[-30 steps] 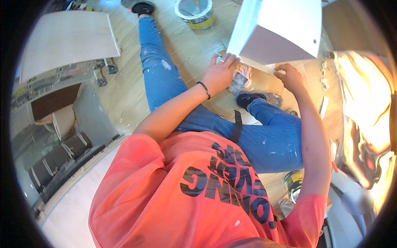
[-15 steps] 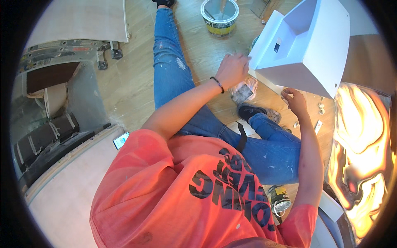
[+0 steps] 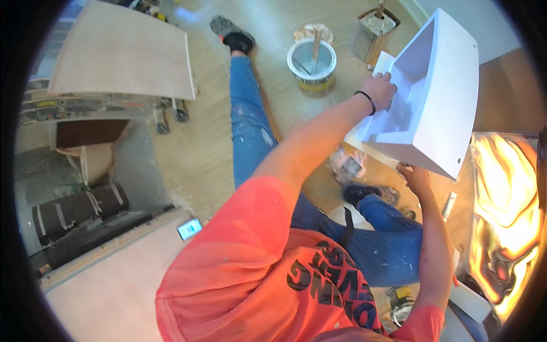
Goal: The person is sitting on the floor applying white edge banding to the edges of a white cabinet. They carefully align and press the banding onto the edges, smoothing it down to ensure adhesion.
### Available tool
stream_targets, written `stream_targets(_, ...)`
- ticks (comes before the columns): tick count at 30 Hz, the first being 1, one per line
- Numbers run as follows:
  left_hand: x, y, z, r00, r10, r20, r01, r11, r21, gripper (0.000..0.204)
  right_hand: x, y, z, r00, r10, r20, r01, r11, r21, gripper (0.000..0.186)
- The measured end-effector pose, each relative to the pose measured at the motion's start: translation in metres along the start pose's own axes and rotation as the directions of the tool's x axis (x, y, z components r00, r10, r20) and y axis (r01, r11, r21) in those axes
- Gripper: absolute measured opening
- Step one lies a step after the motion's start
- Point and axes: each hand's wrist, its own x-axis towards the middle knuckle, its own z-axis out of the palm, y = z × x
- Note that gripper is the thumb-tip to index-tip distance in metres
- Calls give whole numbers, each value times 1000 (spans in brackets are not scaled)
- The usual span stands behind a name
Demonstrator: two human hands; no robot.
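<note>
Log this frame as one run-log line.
left hand: gripping white box rim | right hand: supporting its lower edge | box: raised, tilted | paint bucket: on floor

One white open box-shaped cabinet piece [image 3: 433, 97]. Two containers stand on the floor: one round white bucket [image 3: 311, 62] and one squarish tin [image 3: 373, 31] (each with a stick in it). One wooden board [image 3: 122, 54], one phone [image 3: 190, 228], and what may be two dark rolls [image 3: 77, 208], though that edge is dim.

Left hand [image 3: 379, 90] extended, fingers curled in grip; right hand [image 3: 415, 178] raised, gripping.
</note>
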Motion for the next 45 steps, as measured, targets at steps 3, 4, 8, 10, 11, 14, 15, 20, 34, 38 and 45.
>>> stream_targets(3, 11, 2, 5, 1000, -7, 6, 7, 1000, 11, 37, 3, -4, 4, 1000, -1, -23, 1, 1000, 28, 34)
stream_targets(4, 13, 2, 6, 1000, -3, -17, 3, 1000, -21, 38, 2, -5, 4, 999, 29, -19, -28, 998, 48, 34)
stream_targets(8, 16, -43, 41, 994, 22, -104, -47, 969, -244, 33, 8, 1, 13, 997, -63, -46, 63, 998, 6, 28)
stream_targets(10, 19, -53, 55, 989, 37, -144, -95, 902, -420, 29, 4, -4, 5, 996, -69, -52, 67, 997, -40, 26)
stream_targets(11, 19, -55, 61, 987, 49, -154, -121, 854, -506, 28, -4, -16, -4, 999, -22, -40, 21, 1000, -17, 27)
stream_targets(14, 21, -65, 65, 978, 132, -164, -209, 716, -666, 30, -5, -14, -3, 994, -72, -78, 73, 997, 10, 26)
stream_targets(15, 21, -69, 64, 983, 130, -131, -184, 730, -658, 31, -4, -16, -3, 995, -64, -70, 64, 998, 7, 26)
stream_targets(20, 22, -75, 47, 985, 161, -54, -154, 709, -688, 32, -3, -16, -2, 999, -13, -50, 13, 1000, -19, 25)
stream_targets(34, -206, -16, -10, 903, -188, 386, 246, -510, -824, 27, 2, -4, 3, 999, -30, -21, 28, 997, -75, 28)
stream_targets(38, -253, 26, 28, 804, -126, 582, 467, -473, -747, 20, 3, -3, 4, 1000, -26, -13, 25, 996, -91, 28)
stream_targets(45, -223, 32, 62, 826, -149, 543, 359, -604, -712, 20, 11, -7, 5, 1000, -10, 5, 11, 995, -99, 29)
